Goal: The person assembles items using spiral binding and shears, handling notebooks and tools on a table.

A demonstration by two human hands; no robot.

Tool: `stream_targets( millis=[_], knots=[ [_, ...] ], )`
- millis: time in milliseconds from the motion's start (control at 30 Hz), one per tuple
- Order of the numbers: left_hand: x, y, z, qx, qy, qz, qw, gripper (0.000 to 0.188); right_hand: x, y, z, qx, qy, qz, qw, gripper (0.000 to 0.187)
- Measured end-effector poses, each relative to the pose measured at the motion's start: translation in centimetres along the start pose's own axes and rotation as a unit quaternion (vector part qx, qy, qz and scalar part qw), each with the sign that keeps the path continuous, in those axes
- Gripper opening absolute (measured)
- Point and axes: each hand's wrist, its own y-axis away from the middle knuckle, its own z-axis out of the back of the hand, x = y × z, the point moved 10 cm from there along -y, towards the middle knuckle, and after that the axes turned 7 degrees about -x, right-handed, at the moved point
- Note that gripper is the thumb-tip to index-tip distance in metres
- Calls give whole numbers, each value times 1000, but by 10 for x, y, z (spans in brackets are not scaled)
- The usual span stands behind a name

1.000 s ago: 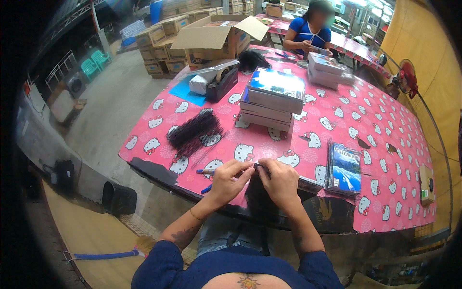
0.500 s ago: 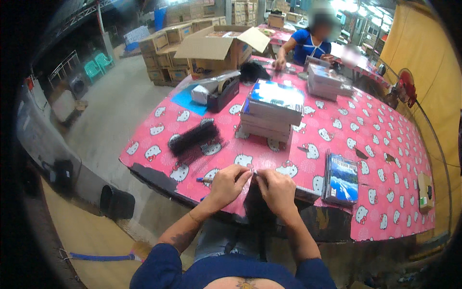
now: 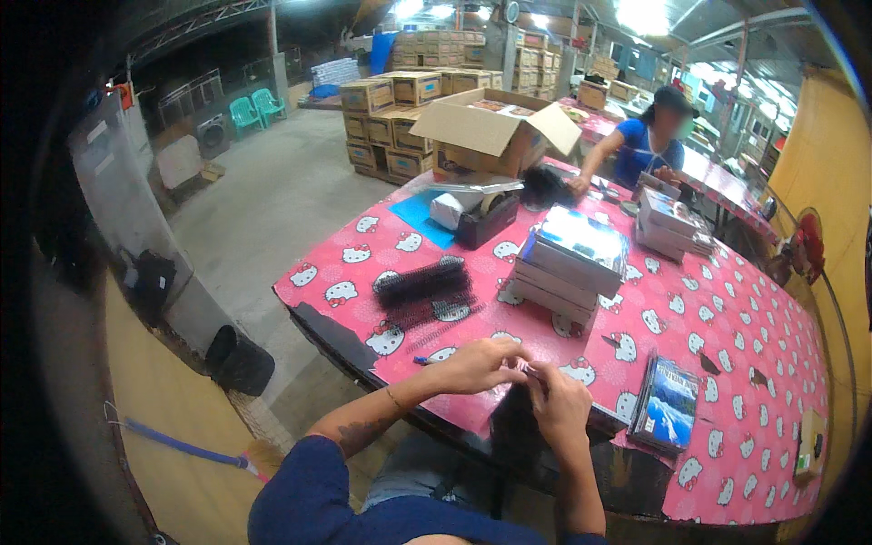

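Note:
My left hand (image 3: 480,365) and my right hand (image 3: 560,401) meet over the near edge of the pink-covered table (image 3: 304,275). Thumbs and fingertips of both are pinched together around something small and pale, too small to name. Beyond my left hand lies a bundle of black spiral binding coils (image 3: 422,284), with loose coils along its near side. A blue pen-like thing (image 3: 421,360) shows beside my left wrist. Past my right hand rises a stack of printed booklets (image 3: 570,263) with blue and white covers. Right of that hand sits a smaller booklet pile (image 3: 665,407).
A black box (image 3: 488,221) with a tape roll stands behind the coils on a blue sheet. An open carton (image 3: 490,127) is at the far edge. Across the table a person (image 3: 649,145) in blue reaches toward more black coils (image 3: 548,184). A red fan (image 3: 807,241) stands right.
The view has swung left and up, so the table appears farther right and lower. My fingertips have come closer together. The person opposite now reaches to the black coils.

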Motion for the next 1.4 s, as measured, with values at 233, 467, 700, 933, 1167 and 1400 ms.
stream_targets(
  millis=[233,467,700,933,1167,1400],
  knots=[
    [-33,-2,3,-50,-70,-174,981,28,0,-6,11,3,-38,-5,999,19],
    [0,-2,-20,41,-114,-72,990,28,3,-4,5,59,-54,-6,997,11],
    [-10,-3,-10,-10,-43,-85,995,28,6,-8,11,39,-84,27,995,8],
    [-3,-9,-14,111,-24,-45,993,26,0,-8,9,65,-82,-19,994,15],
    [-23,-4,10,-15,-77,-156,985,24,-2,-10,2,43,-6,-65,997,18],
    [-21,-6,12,1,-60,-148,987,22,-7,-8,4,53,-6,-97,994,15]
  ],
)
